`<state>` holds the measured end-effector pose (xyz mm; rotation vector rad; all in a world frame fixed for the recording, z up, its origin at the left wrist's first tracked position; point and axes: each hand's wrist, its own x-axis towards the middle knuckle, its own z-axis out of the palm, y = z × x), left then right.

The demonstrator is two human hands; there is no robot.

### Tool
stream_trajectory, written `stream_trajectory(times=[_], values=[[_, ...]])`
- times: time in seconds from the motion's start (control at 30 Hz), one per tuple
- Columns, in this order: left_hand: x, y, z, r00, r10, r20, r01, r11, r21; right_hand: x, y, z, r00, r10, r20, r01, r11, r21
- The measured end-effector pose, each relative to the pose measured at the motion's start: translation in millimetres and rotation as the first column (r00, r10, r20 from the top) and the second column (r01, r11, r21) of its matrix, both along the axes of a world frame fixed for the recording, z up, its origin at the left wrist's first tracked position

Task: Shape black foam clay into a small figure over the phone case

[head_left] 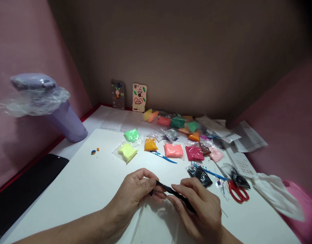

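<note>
Black soft strip [168, 189] is stretched between the two hands, above the middle of the near edge of the white table [107, 176]. The left hand [135, 189] pinches its one end between thumb and fingers; the right hand [201, 200] holds the other end, also with thumb against fingers. Below them lies a clear flat piece [158, 225], partly hidden by the right hand. Just beyond the right hand is a packet of black material [201, 177], and nearer to the right edge are scissors with red handles [238, 192]. A blue tool [163, 157] lies in front of a row of coloured packets, among them a pale yellow packet [127, 151], an orange packet [151, 145] and a coral packet [173, 150]. At the far edge, two decorated phone cases [139, 97] stand against the wall [171, 51]. Toward the far left corner there is a purple tumbler [67, 120], which looks tilted.
</note>
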<state>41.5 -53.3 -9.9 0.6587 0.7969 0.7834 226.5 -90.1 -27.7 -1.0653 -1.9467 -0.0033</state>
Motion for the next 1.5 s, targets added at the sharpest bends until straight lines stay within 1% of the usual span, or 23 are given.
stream_trajectory(times=[0.33, 0.43, 0.6, 0.87, 1.0, 1.1, 1.33, 1.5], values=[[0.5, 0.2, -2.9, 1.0, -0.021, -0.007, 0.021, 0.998, 0.062, -2.5, 0.1, 0.6, 0.999, 0.005, 0.034, -0.005, 1.0, 0.001], [0.0, -0.4, -2.2, 1.0, -0.011, -0.021, 0.012, 0.998, 0.055, -4.1, -0.2, 3.0, 1.0, 0.013, 0.012, -0.013, 1.0, -0.017], [-1.0, -2.2, -2.1, 1.0, 0.029, 0.002, -0.029, 0.999, 0.034, -3.8, 1.0, 4.0, 0.999, 0.044, -0.024, -0.045, 0.999, -0.022], [-2.9, -2.5, -0.2, 0.997, 0.071, -0.013, -0.071, 0.997, 0.029, -0.1, 1.0, 5.3, 0.997, 0.05, -0.053, -0.053, 0.998, -0.046], [-3.1, -1.3, -0.1, 0.996, 0.09, -0.004, -0.09, 0.996, 0.016, 1.2, 1.0, 7.0, 0.993, 0.064, -0.099, -0.069, 0.996, -0.048], [-2.8, -0.9, -0.1, 0.994, 0.105, 0.011, -0.105, 0.994, 0.016, 1.6, 1.9, 4.8, 0.988, 0.063, -0.143, -0.07, 0.997, -0.043], [-3.7, -0.8, -0.9, 0.993, 0.121, 0.014, -0.121, 0.993, 0.016, 1.5, 3.4, 1.6, 0.995, 0.056, -0.088, -0.062, 0.996, -0.069], [-3.6, -0.9, -1.7, 0.994, 0.105, -0.004, -0.105, 0.994, 0.039, 1.2, 3.4, 1.5, 0.994, 0.036, -0.105, -0.044, 0.996, -0.084]])
